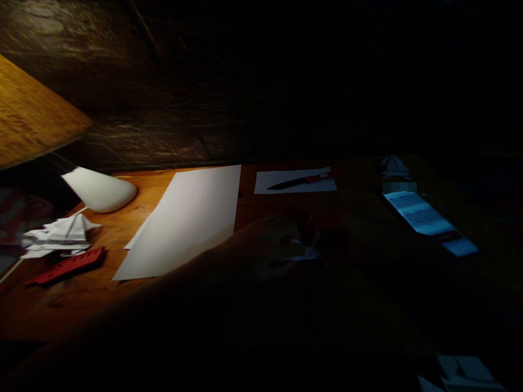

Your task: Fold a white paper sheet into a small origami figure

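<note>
My left forearm reaches in from the lower left, and my left hand (272, 239) is closed at the middle of the table. Its fingers pinch a small piece of paper (304, 251) that shows bluish-white in the dim light. Just right of it is my right hand (333, 239), so deep in shadow that its fingers cannot be made out. Behind the hands, a knife (288, 184) with a black blade and red handle lies on a small white paper sheet (261, 178). Larger white sheets (196, 218) lie overlapped left of the hands.
On the left stand a lamp with an amber shade (36, 117) and white base (102, 190). Crumpled paper (61, 234) and a red slotted object (69, 265) lie nearby. A lit phone (429, 218) and folded paper (394, 166) are at right; more paper pieces (469, 370) lie lower right.
</note>
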Available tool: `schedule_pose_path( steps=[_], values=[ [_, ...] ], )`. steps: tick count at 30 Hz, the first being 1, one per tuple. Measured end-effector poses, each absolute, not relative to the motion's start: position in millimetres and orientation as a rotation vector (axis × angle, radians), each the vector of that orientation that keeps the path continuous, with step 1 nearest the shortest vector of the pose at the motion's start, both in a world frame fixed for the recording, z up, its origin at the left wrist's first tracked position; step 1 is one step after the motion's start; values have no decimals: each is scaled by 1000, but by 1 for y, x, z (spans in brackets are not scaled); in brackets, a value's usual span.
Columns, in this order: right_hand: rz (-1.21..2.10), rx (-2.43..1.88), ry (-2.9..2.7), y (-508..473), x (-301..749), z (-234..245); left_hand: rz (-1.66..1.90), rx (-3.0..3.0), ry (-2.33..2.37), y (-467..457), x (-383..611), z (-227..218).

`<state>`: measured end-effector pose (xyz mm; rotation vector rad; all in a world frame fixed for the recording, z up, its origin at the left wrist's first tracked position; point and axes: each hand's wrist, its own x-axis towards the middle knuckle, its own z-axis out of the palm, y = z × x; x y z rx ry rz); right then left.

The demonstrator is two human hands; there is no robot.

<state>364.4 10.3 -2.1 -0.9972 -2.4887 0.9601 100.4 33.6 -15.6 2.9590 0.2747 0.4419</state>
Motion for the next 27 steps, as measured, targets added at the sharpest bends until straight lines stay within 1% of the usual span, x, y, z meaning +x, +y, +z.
schedule_pose_path(
  steps=[6,15,20,27],
  values=[
    [966,-1031,-2505,14,371,-2,374,2980,234,36,99,-18],
    [950,-1091,-2465,12,372,1,375,2906,228,36,100,-18],
    [877,-1169,-2443,8,362,1,366,2796,322,35,100,-19],
    [827,-1251,-2432,6,355,-3,464,2582,457,35,102,-22]
  ],
)
